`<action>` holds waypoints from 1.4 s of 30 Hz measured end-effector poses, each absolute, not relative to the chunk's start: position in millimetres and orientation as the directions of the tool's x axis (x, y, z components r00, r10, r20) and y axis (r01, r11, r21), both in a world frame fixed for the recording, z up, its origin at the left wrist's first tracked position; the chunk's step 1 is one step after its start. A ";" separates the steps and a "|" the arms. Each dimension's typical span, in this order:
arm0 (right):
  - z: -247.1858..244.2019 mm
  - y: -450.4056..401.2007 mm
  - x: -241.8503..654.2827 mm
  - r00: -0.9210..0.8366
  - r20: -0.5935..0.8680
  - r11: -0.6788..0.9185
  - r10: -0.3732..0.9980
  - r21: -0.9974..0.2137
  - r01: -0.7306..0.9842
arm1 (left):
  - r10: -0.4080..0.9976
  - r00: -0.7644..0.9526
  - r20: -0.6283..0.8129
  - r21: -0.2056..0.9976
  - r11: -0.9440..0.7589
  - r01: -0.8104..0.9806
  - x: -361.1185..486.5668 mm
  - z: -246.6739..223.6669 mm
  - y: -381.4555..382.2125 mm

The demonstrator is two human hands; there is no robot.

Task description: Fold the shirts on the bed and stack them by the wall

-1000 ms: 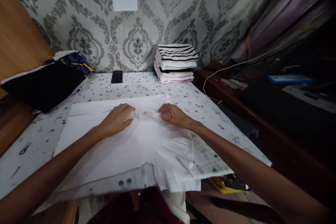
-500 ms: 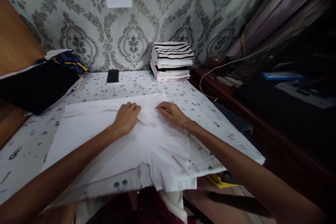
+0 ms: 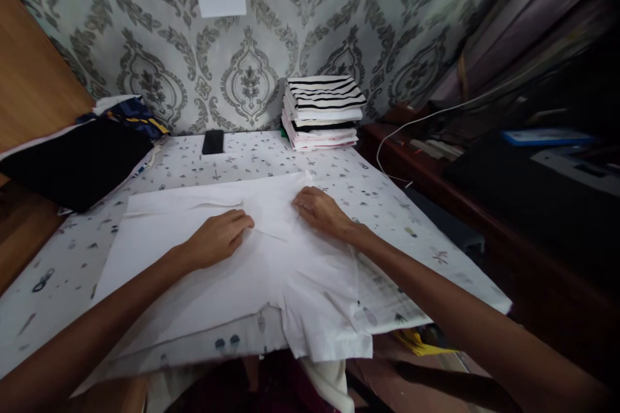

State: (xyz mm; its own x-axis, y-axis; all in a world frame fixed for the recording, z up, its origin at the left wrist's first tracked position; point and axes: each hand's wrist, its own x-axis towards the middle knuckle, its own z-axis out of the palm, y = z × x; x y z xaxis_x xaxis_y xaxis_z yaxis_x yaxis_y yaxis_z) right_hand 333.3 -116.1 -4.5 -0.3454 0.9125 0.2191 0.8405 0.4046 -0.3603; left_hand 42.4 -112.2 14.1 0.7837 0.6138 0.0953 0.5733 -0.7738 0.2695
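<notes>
A white shirt [image 3: 194,297] lies spread across the table, its lower sleeve hanging over the near edge. Creases run along its upper side and around the middle. My left hand [image 3: 220,237] rests on the middle of the shirt, with its fingers pinched on the cloth beside a raised fold. To the right, my right hand [image 3: 322,211] has its fingers bent together on the shirt's upper right part, gripping the fabric there. Both hands' fingertips are partly hidden.
Folded clothes [image 3: 323,113] stand stacked against the wall. A black phone [image 3: 213,141] lies left of them on the patterned tablecloth [image 3: 436,248]. Dark clothes [image 3: 82,161] are heaped at the left. A white cable [image 3: 380,148] droops beside the dark red furniture [image 3: 402,168] on the right.
My left hand has shifted down and left along the shirt, and the raised fold between the hands now lies flatter. My right hand stays near the same spot. The view has shifted slightly.
</notes>
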 end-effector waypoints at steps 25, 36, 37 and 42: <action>-32.9 -79.3 237.1 -0.447 0.376 0.583 0.812 -0.559 0.589 | 0.938 0.226 -0.262 0.935 0.189 0.299 48.6 2.1 -82.5; -34.2 -83.4 233.3 -0.583 0.340 0.671 0.738 -0.284 0.685 | 0.929 0.329 0.168 -0.073 -0.321 0.944 -71.0 15.2 -89.7; -34.8 -83.3 233.0 -0.599 0.316 0.675 0.736 -0.274 0.685 | 0.937 0.316 0.151 -0.117 -0.300 0.947 -84.2 14.7 -88.8; -33.0 -83.8 232.2 -0.633 0.251 0.681 0.732 -0.254 0.687 | 0.951 0.290 0.107 -0.299 -0.247 0.922 -128.6 17.8 -86.5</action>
State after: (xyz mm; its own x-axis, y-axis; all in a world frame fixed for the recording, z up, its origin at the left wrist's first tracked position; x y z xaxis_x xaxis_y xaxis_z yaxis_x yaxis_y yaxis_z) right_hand 232.2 -83.8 -33.0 -0.6335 0.7320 0.2507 0.6867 0.6812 -0.2539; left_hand -128.6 -86.5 17.8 0.2895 0.9512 0.1066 0.9218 -0.2471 -0.2988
